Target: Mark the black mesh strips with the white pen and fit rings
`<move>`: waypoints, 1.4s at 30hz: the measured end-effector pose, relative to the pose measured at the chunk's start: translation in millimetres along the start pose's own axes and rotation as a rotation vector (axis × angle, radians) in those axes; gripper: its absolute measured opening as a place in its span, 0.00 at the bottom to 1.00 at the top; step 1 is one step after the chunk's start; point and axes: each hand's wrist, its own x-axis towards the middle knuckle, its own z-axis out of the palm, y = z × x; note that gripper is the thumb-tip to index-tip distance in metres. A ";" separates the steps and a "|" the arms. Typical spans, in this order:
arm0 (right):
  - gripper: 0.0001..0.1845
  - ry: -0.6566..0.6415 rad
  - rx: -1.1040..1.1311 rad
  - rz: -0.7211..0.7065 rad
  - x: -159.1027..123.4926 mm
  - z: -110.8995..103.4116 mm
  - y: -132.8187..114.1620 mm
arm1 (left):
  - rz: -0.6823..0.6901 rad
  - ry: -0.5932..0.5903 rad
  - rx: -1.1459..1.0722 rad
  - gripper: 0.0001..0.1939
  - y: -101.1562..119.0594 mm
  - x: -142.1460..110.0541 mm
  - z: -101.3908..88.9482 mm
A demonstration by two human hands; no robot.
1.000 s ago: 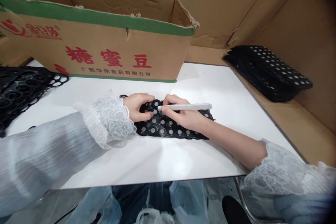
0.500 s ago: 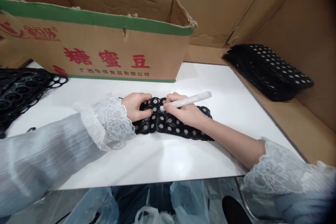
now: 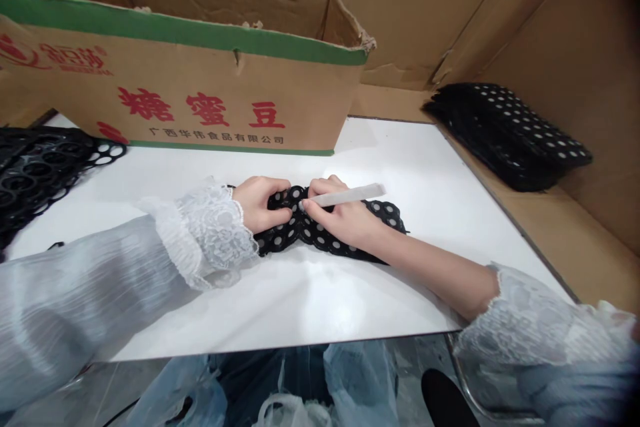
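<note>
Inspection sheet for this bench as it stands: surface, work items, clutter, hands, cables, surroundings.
Surface: white tabletop, glare toward the front.
Work items: black dotted sheet, creased between the hands; white pen-like stick, one end at the sheet.
Clutter: black ring-patterned pieces at left; dotted black stack at right.
Hands: left hand on the sheet; right hand grips the stick.
Cables: thin dark cord-like line, lower left, below the tabletop.
Surroundings: open carton at the back; cardboard walls; plastic bags below the front edge.

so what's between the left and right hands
In the head view, a bent stretch of the dotted black sheet lies between left hand and right hand, plus the tip of the white stick.
</note>
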 end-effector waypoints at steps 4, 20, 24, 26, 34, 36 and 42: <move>0.11 0.023 -0.138 0.013 -0.7 3.5 -1.6 | -0.038 0.017 0.015 0.09 8.3 -3.5 1.9; 0.10 -0.053 0.148 0.095 -2.5 -11.5 -2.0 | 0.068 -0.193 -0.147 0.13 -11.1 6.6 -14.6; 0.11 -0.028 0.112 0.077 -2.9 -9.0 -3.2 | 0.038 -0.219 -0.240 0.10 -10.2 7.1 -13.6; 0.11 -0.014 0.108 0.098 -3.0 -7.9 -3.9 | 0.016 -0.211 -0.271 0.09 -9.8 7.3 -13.0; 0.12 0.028 0.133 0.225 -2.5 -6.2 -7.7 | -0.024 -0.194 -0.348 0.08 -10.6 8.6 -11.4; 0.12 0.029 0.147 0.237 -2.2 -6.9 -8.4 | -0.031 -0.190 -0.364 0.08 -11.0 8.6 -10.9; 0.11 0.070 0.167 0.322 -2.5 -5.4 -11.1 | -0.039 -0.164 -0.390 0.08 -12.4 8.3 -9.3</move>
